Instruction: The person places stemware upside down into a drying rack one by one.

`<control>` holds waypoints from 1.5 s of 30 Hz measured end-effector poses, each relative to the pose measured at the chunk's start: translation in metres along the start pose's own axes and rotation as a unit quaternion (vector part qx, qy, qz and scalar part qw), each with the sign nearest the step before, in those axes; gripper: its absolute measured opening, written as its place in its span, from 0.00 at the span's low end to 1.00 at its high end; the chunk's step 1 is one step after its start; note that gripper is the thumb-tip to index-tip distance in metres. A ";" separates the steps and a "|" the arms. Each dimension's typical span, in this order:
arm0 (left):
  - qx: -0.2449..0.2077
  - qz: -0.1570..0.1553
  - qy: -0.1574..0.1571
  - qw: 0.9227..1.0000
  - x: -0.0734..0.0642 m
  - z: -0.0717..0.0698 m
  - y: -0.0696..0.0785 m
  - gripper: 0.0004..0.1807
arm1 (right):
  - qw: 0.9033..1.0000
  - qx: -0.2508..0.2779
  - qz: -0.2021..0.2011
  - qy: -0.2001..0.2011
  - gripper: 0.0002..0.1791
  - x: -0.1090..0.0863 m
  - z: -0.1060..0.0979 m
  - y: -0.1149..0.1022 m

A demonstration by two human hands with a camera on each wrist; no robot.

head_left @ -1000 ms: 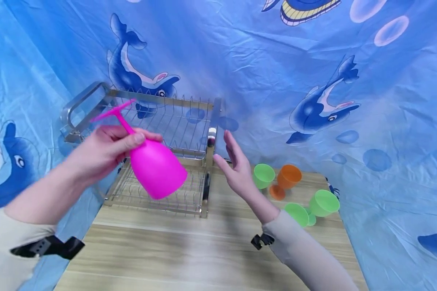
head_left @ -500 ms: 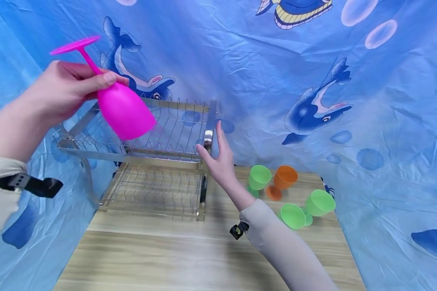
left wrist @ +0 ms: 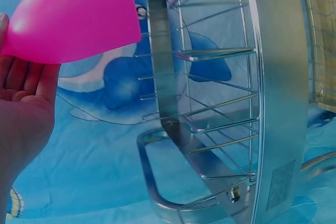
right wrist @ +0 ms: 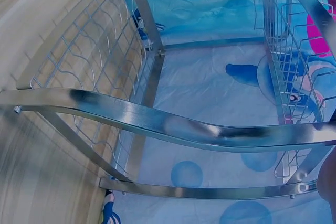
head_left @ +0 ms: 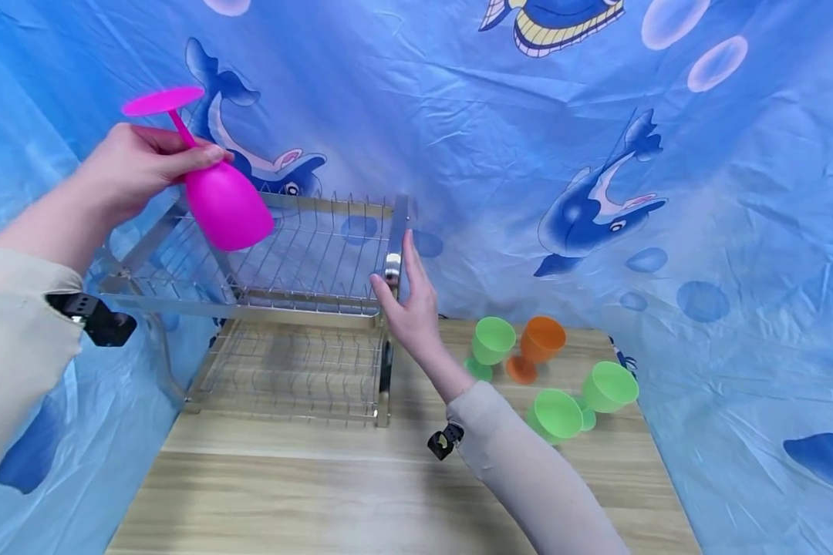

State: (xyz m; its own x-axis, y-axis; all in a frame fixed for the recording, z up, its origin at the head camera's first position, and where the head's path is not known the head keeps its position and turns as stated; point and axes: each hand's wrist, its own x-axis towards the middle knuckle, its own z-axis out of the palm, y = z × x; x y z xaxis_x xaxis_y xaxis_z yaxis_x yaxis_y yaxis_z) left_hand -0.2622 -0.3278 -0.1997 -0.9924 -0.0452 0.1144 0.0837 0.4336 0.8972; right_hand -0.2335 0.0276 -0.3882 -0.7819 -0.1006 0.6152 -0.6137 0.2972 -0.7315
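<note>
I have the pink goblet (head_left: pixel 227 206) in the left hand (head_left: pixel 142 166), thumb and fingers pinching it near the stem. Its long axis slants from the foot above that hand down and rightward to the mouth. The wire rack (head_left: pixel 305 314) lies lower and rightward; the right hand (head_left: pixel 414 310), fingers straight and holding nothing, is farther off, beside the rack.

Relative to one second earlier, the left hand (head_left: pixel 135 169) holds the pink goblet (head_left: pixel 227 206) higher and farther left; the right hand (head_left: pixel 414 316) is nearer the rack (head_left: pixel 305 315).
</note>
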 end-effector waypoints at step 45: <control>0.076 -0.030 -0.012 0.997 0.045 -0.015 -0.065 0.13 | 0.999 -0.024 -0.043 0.009 0.43 -0.001 -0.001 0.002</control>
State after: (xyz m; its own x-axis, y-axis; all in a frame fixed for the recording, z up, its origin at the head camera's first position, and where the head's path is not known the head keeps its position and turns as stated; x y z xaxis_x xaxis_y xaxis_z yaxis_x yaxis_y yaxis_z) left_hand -0.3105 -0.3717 -0.2468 -0.9972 -0.0547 0.0503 0.0109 0.5614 0.8275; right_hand -0.2339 0.0293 -0.3900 -0.7237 -0.1113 0.6811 -0.6727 0.3341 -0.6602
